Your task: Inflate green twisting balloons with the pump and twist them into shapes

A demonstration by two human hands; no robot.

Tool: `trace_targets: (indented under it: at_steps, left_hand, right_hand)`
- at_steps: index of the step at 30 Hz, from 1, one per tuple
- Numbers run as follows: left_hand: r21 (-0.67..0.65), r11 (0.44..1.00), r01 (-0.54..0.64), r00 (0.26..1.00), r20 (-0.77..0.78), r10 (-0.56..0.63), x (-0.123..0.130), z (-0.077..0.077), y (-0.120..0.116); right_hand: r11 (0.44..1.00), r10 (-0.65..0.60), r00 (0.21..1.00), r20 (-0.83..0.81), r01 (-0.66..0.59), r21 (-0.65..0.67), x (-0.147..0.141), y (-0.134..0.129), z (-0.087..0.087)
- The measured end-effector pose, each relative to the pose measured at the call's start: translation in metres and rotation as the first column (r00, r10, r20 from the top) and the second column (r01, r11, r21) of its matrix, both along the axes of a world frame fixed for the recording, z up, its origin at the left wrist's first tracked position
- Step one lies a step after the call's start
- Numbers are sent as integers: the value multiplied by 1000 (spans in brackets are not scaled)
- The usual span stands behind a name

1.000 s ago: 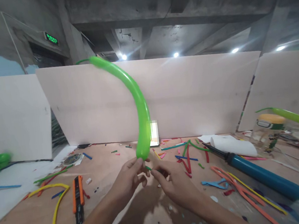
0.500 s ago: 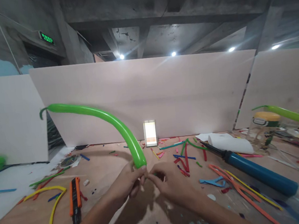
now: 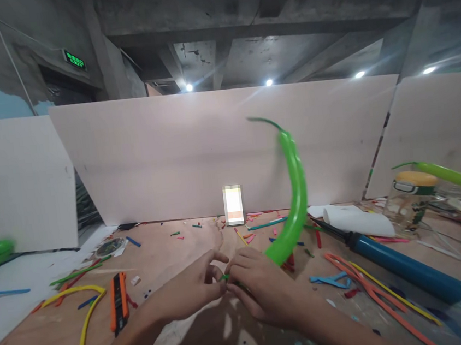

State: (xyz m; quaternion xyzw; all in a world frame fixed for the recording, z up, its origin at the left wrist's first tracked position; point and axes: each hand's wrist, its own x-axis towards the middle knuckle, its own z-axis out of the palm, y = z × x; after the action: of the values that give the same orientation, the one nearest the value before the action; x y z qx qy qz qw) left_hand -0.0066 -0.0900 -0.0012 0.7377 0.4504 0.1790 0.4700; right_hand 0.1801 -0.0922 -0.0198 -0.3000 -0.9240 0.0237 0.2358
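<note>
A long green modelling balloon [image 3: 296, 182] curves up from my hands, its thin uninflated tail pointing left at the top. My right hand [image 3: 256, 279] is closed around the balloon's lower end, and the inflated part comes out behind its knuckles. Close against it, my left hand [image 3: 196, 283] has its thumb and fingers bent around the small green neck end that shows between the two hands. The fingers partly hide that end, so I cannot make out whether it is knotted.
A blue hand pump [image 3: 407, 266] and white paper roll [image 3: 359, 222] lie right, near a yellow-lidded jar [image 3: 412, 197]. An orange-black utility knife [image 3: 118, 302] and yellow uninflated balloon [image 3: 84, 325] lie left. Balloon scraps litter the table [image 3: 170, 343] before a white panel [image 3: 171, 157].
The inflated balloon has swung from the left side over to the right. Its lower end has passed from my left hand's grip into my right, with my left now at the neck.
</note>
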Motion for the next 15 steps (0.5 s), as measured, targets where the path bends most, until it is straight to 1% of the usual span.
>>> trace_targets:
  at_steps: [2,5,7,9,11,13,14,15]
  left_hand:
    - [132,991,-27,999,-40,32,2,5,-8]
    - [318,945,-76,988,-105,114,10,11,-19]
    - [407,906,-116,978,-111,176,15,14,-26]
    - [468,869,-161,968,-98,232,19,15,-30]
    - [498,842,-208,959,-67,276,21,15,-31]
    - [482,834,-270,950,-5,311,21,14,-29]
    - [442,844,-303,947,44,317,20,14,-27]
    - [364,871,-330,944,107,313,18,13,-24]
  right_hand:
    - [999,-33,998,-50,31,-41,0,-3,3]
    - [992,-72,990,-120,59,-109,1,-9,8]
    - [990,-86,982,-168,66,-123,3,-12,10]
    - [991,-94,972,-216,70,-114,4,-12,10]
    - [994,-88,963,-255,68,-88,5,-12,10]
    - [998,-66,965,-254,61,-29,5,-13,10]
    - [998,-50,970,-238,55,13,4,-14,10]
    - [997,-34,976,-217,46,54,4,-16,11]
